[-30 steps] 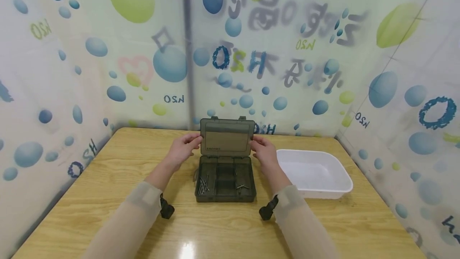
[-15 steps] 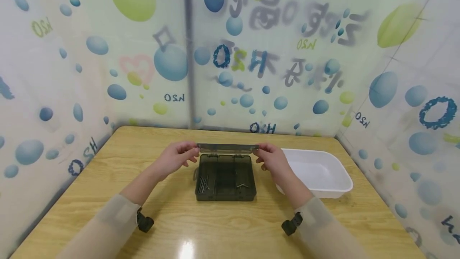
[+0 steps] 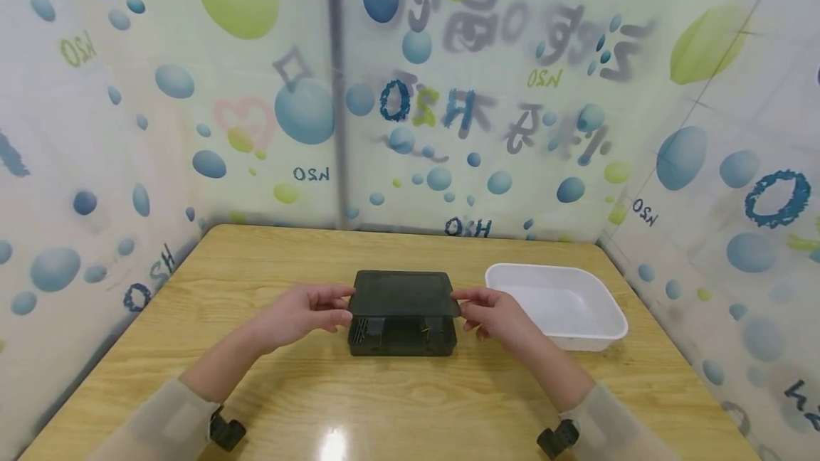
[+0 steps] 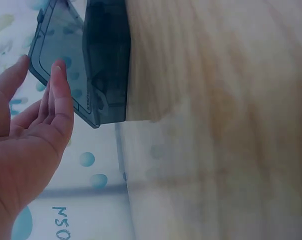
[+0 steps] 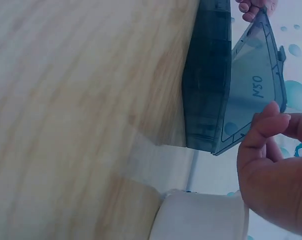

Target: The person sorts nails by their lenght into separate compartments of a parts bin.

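A dark translucent plastic box (image 3: 402,346) sits on the wooden table, its hinged lid (image 3: 403,293) tilted partway down over it. At the lid's left front corner, my left hand (image 3: 288,320) holds the edge between the thumb and nearly straight fingers. My right hand (image 3: 506,319) pinches the opposite corner, its fingers more curled in the right wrist view. Through the gap under the lid, thin metal rods (image 3: 361,331) show in the left compartment, and a few small pieces (image 3: 426,329) on the right. The lid hides the rear compartments.
To the right of the box stands a white plastic tub (image 3: 586,340), close to my right forearm. Bare wood of the table (image 3: 397,404) lies in front. A patterned curtain (image 3: 269,183) hangs behind the table and at both sides.
The lid has swung from upright down toward the front, with both hands following it forward and down. The box base and white tub have stayed in place.
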Demonstrator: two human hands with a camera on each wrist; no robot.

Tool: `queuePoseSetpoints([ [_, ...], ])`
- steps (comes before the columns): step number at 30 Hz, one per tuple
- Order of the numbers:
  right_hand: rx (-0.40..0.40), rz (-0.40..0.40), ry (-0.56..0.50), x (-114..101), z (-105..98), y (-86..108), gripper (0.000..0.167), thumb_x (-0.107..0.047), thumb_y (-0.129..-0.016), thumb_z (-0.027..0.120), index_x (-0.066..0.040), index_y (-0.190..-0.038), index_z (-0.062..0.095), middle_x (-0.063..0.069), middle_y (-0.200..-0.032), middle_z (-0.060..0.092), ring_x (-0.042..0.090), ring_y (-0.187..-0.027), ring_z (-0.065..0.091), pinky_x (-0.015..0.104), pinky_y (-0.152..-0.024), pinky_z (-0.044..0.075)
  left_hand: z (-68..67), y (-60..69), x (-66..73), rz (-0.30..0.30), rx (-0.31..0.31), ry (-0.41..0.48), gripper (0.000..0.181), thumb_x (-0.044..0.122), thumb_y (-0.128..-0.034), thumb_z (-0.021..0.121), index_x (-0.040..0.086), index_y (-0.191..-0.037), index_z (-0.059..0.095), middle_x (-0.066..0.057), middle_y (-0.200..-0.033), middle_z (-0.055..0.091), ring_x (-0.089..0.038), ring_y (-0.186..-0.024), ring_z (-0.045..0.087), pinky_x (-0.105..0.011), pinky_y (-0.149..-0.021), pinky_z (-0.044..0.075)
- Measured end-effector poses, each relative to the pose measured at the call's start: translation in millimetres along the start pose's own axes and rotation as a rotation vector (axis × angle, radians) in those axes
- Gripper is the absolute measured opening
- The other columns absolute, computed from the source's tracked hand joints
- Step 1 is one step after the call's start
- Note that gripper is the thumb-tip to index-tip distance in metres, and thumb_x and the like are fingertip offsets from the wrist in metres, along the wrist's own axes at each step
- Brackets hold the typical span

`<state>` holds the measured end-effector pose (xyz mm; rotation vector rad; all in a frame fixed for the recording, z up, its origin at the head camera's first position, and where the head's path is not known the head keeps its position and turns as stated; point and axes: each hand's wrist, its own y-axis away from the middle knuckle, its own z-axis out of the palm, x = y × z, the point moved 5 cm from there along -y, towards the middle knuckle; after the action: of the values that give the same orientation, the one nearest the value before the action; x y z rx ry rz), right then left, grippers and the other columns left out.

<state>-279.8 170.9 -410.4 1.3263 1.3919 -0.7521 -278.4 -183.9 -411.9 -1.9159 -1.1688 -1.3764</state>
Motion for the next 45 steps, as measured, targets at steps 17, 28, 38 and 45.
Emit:
queuePoseSetpoints([
  [17,-0.103,-0.069,0.206,16,9,8.4,0.035,-0.013,-0.101,0.078,-0.007,-0.136,0.072,0.009,-0.105,0.070,0.020,-0.078,0.066,0.030,-0.060,0.050,18.3,2.0,-4.0,0.027,-0.045,-0.143,0.067,0.017,-0.1046,0.078,-0.007,-0.160,0.050,-0.012,-0.095,0.077,-0.025,-0.084,0.072,-0.032,-0.080,0.063],
  [28,-0.116,-0.053,0.212,17,10,8.1,0.037,-0.013,-0.102,0.080,-0.007,-0.137,0.071,0.010,-0.106,0.068,0.021,-0.077,0.066,0.032,-0.060,0.050,19.7,2.5,-7.1,0.004,-0.079,-0.161,0.067,0.020,-0.1069,0.075,-0.003,-0.163,0.047,-0.012,-0.087,0.076,-0.019,-0.077,0.067,-0.031,-0.073,0.059],
  [38,-0.050,-0.283,0.471,1,18,6.8,0.048,-0.030,-0.102,0.081,-0.013,-0.145,0.069,0.011,-0.140,0.066,0.026,-0.114,0.066,0.041,-0.090,0.060,20.5,-0.2,2.0,0.090,0.065,-0.443,0.075,0.048,-0.1021,0.079,0.014,-0.164,0.054,-0.012,-0.146,0.059,-0.030,-0.123,0.064,-0.044,-0.094,0.059],
  [45,-0.259,-0.382,0.675,-4,40,-7.4,0.085,-0.046,-0.096,0.086,-0.033,-0.169,0.045,0.008,-0.184,0.021,0.045,-0.169,0.019,0.074,-0.127,0.028,45.3,-23.1,9.9,0.159,-0.108,-0.582,0.100,0.061,-0.0964,0.081,0.025,-0.175,0.032,-0.011,-0.186,0.013,-0.050,-0.170,0.006,-0.075,-0.126,0.027],
])
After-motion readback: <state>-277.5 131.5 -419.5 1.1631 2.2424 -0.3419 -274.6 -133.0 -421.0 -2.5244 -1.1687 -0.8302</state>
